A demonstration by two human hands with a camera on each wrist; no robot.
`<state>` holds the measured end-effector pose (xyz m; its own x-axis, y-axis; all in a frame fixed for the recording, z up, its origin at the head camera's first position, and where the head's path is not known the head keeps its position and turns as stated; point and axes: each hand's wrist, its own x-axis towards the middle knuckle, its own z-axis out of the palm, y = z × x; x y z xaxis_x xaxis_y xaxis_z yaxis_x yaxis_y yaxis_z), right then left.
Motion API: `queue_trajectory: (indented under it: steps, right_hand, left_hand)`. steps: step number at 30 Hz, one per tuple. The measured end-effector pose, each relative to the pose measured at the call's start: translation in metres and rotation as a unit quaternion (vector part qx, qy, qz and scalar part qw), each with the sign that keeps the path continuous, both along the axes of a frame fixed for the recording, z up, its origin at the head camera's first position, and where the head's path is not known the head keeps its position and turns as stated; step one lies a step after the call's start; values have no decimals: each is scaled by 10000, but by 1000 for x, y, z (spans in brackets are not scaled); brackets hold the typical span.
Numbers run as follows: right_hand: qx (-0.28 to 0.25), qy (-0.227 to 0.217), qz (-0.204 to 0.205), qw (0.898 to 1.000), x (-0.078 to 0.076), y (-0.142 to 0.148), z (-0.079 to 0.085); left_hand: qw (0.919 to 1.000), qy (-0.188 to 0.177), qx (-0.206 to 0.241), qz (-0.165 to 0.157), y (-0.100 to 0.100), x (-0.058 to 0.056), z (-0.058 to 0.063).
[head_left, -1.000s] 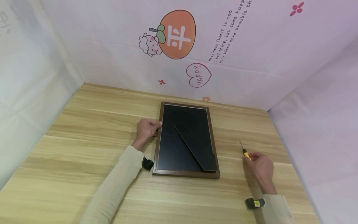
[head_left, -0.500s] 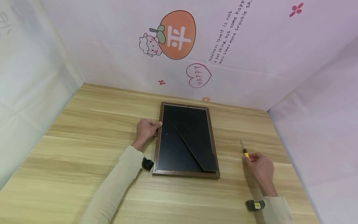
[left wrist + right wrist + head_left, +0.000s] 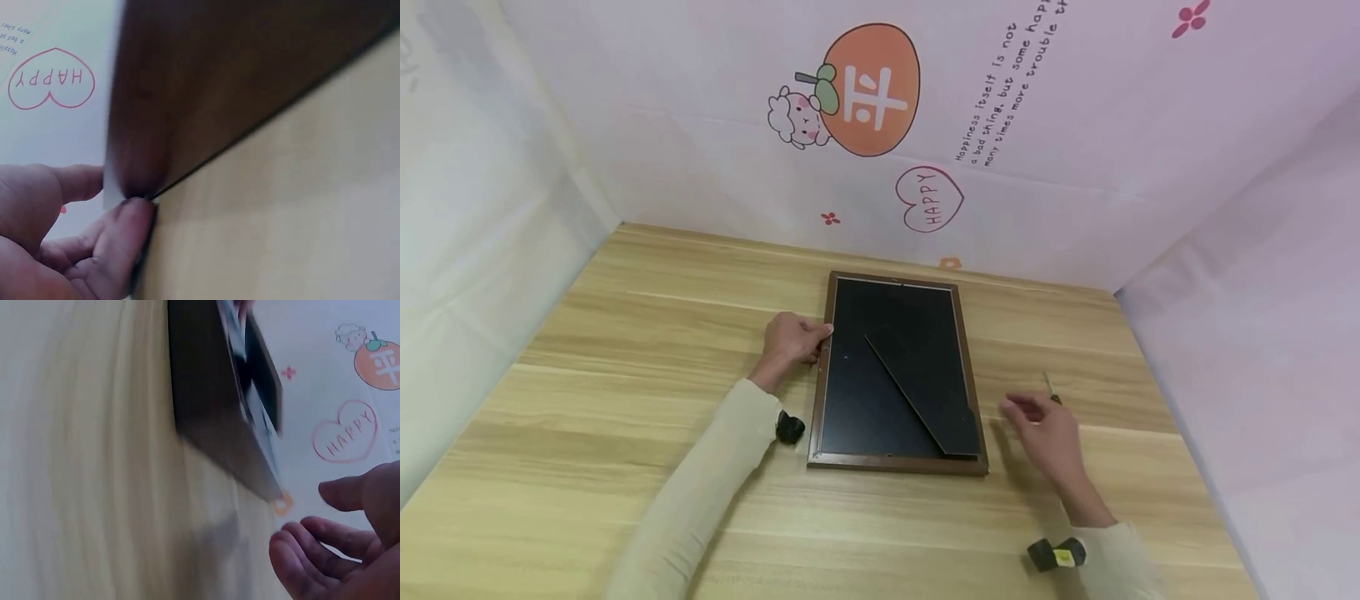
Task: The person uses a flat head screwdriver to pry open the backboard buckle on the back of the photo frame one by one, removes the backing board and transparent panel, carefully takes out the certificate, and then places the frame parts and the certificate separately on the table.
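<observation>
A picture frame [image 3: 816, 417] lies face down on the table, its brown rim around a black backing board [image 3: 865, 400]. A black easel leg [image 3: 925, 387] runs diagonally across that board. My left hand [image 3: 787, 340] pinches the frame's left edge. In the left wrist view, the thumb [image 3: 81, 182] is on one side of the brown edge and the curled fingers are at its bottom. Beside the frame's right edge, my right hand [image 3: 1047, 433] hovers with loosely bent fingers [image 3: 312, 550] holding nothing. A screwdriver [image 3: 1050, 386] lies just behind it, its handle mostly hidden by the hand.
The wood-grain table [image 3: 647, 358] meets a white printed sheet [image 3: 715, 167] at the back. Plain white sheets close in the left and right sides. A black wrist camera [image 3: 790, 427] sits at the left cuff, another wrist camera [image 3: 1056, 554] at the right.
My right hand has let go of the screwdriver, leaving it on the table, and has moved left toward the frame. My left hand keeps its hold on the frame's edge.
</observation>
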<state>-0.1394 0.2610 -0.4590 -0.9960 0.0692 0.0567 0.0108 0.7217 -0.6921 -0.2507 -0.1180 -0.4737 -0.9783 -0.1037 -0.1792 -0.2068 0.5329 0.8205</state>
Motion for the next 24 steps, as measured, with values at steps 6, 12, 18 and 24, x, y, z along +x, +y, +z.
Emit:
queue_trajectory:
  steps: [6,12,18,24]
  right_hand:
    - [-1687,-1099,70,9795,-5,-19,-8]
    - [-1756,-1099,-139,9782,-10,-24,-11]
    - [-1697,-1059,-156,9797,-12,-27,-14]
    - [-1564,-922,-158,9833,-15,-27,-17]
  left_hand:
    - [9990,-133,-48,-426,-3,-16,7]
    - [9983,114,-270,-510,-4,-41,10]
    - [9962,570,-438,-496,-5,-69,10]
    - [9943,716,-311,-730,-4,-83,15]
